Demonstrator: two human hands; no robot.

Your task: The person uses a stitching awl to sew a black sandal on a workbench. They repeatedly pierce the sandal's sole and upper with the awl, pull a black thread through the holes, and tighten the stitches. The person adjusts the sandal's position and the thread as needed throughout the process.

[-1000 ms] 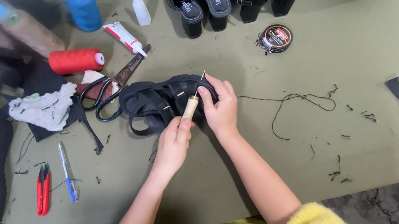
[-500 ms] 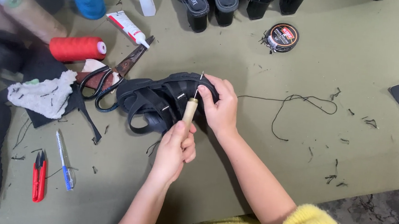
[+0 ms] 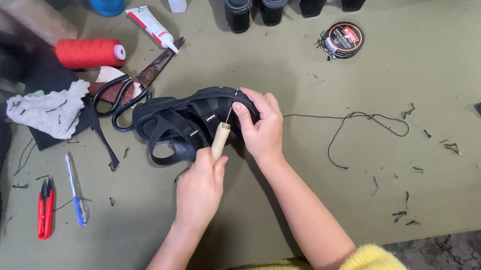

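Hands: my left hand [image 3: 199, 187], fist closed, forearm reaching straight forward; my right hand [image 3: 260, 128], fingers curled in grip, wrist angled inward.

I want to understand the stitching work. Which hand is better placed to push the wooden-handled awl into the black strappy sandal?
The left hand, probably. It already grips the wooden-handled awl, whose metal tip points at the black strappy sandal. The right hand is busy holding the sandal down.

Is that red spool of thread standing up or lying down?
Lying down. The red spool rests on its side on the table, its white end facing right.
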